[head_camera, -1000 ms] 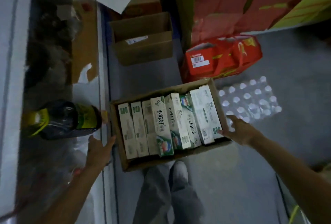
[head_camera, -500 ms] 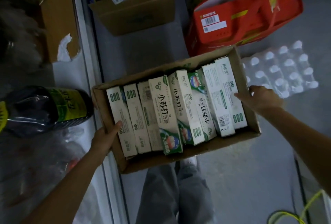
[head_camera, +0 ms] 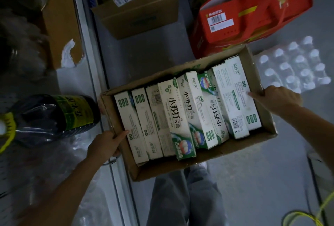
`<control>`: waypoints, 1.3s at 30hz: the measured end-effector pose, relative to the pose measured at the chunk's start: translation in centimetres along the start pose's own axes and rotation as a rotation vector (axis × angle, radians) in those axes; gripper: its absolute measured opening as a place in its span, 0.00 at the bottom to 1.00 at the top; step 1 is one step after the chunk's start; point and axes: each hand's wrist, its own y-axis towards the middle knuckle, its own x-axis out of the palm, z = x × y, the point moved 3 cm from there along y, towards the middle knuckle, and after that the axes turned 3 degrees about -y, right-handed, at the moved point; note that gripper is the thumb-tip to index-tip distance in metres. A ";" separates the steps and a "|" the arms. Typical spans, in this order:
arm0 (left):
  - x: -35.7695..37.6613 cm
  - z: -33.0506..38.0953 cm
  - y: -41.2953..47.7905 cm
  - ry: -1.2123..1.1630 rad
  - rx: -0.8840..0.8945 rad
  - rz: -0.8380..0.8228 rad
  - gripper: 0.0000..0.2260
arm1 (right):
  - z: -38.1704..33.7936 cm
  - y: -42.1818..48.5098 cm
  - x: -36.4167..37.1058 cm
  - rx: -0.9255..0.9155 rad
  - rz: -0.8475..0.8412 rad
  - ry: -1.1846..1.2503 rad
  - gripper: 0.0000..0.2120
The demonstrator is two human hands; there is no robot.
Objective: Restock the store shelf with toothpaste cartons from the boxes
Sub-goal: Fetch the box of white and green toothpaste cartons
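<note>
The left hand (head_camera: 104,144) grips the left wall of the open brown cardboard box (head_camera: 180,168) near its near-left corner. The thumb is hooked over the rim with its tip on the leftmost carton; the other fingers curl round the outside of the wall, mostly hidden. The white-and-green toothpaste cartons (head_camera: 173,117) lie side by side in a row that fills the box, and some overlap towards the right. The right hand (head_camera: 278,99) clasps the right wall about halfway along. One digit reaches over the rim onto the rightmost carton, and the rest of the fingers wrap the outside. The box hangs between the two hands above the person's grey trouser legs (head_camera: 180,200).

Just beside the box's left wall lies a dark plastic bottle with a green-and-yellow label (head_camera: 54,117), on its side among clear plastic wrap. Beyond the box's far edge, on the grey floor (head_camera: 144,55), stands a plain brown cardboard carton with open flaps (head_camera: 141,12). Close to the far-right corner is a red printed carton with a barcode label (head_camera: 235,19). A shrink-wrapped pack of white-capped bottles (head_camera: 296,66) sits just beyond the right hand. A yellow cord (head_camera: 307,216) curls on the floor at the near right.
</note>
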 end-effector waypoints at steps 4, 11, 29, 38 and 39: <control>0.0 -0.3 -0.1 0.087 0.006 0.064 0.27 | 0.0 -0.1 0.2 -0.055 0.018 -0.049 0.31; -0.8 0.6 0.1 0.334 0.102 0.126 0.21 | 0.7 -2.9 1.4 -0.037 -0.042 -0.058 0.24; -5.3 14.7 -11.6 0.928 0.402 -0.015 0.21 | 11.3 -28.2 7.7 0.318 -0.340 0.289 0.23; -3.1 29.4 -28.7 1.207 0.820 0.032 0.21 | 17.6 -49.1 9.1 0.696 -0.272 0.653 0.25; -2.2 30.5 -31.2 1.235 0.871 0.044 0.21 | 17.8 -51.6 9.9 0.746 -0.256 0.706 0.24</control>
